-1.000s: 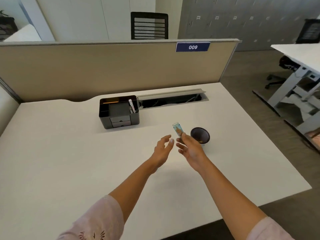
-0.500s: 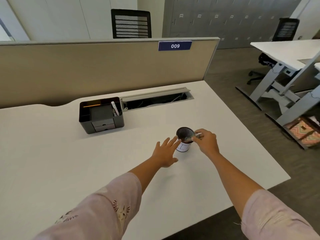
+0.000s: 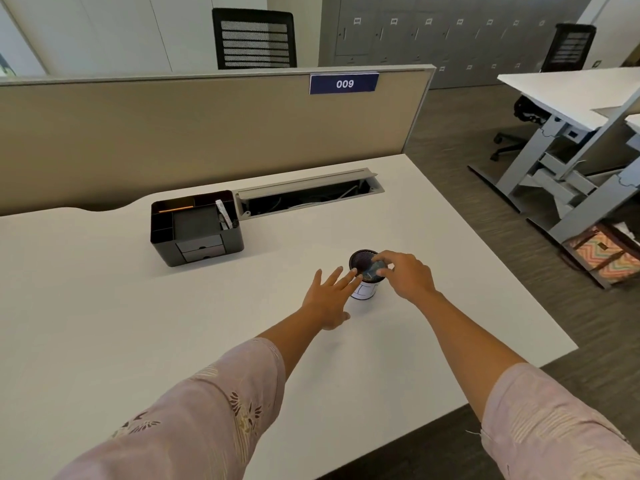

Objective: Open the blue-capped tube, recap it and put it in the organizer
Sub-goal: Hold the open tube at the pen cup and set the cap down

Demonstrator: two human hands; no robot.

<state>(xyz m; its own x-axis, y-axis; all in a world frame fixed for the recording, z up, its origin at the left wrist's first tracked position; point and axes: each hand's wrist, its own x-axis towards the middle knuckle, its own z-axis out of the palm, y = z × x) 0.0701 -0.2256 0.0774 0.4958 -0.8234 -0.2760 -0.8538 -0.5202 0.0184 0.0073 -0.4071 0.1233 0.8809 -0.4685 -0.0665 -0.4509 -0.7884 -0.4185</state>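
Two bare hands reach over the white worktop (image 3: pixel 138 323), both near a small round mesh cup (image 3: pixel 363 277) with a dark rim and a white label on its side. The right hand (image 3: pixel 407 275) hovers over the mouth of the cup, and its grip is closed, fingertips pinched on the blue-capped tube (image 3: pixel 374 270). The tube lies tilted across the cup's rim, partly over the dark opening; motion blur hides whether the cap is on or how far the tube sits inside.

Just to the left of that grip, the left hand (image 3: pixel 329 296) is spread flat with fingers splayed and holds nothing. Its fingertips touch or nearly touch the cup's side; which of the two cannot be told. Its palm hangs low over the worktop, on the near side of the cup.

Well beyond the grip and off to the left stands the black organizer (image 3: pixel 195 232), a boxy tray with several compartments and two small drawers in its front face. An orange pencil (image 3: pixel 175 209) lies in its back compartment, and a white pen-like item (image 3: pixel 223 213) leans in its right-hand slot. Behind the organizer an open cable trough (image 3: pixel 308 194) is set into the worktop, and a beige partition (image 3: pixel 173 133) with a blue "009" sign (image 3: pixel 343 83) rises at the far edge.

Pink patterned sleeves (image 3: pixel 194 420) cover both upper arms.
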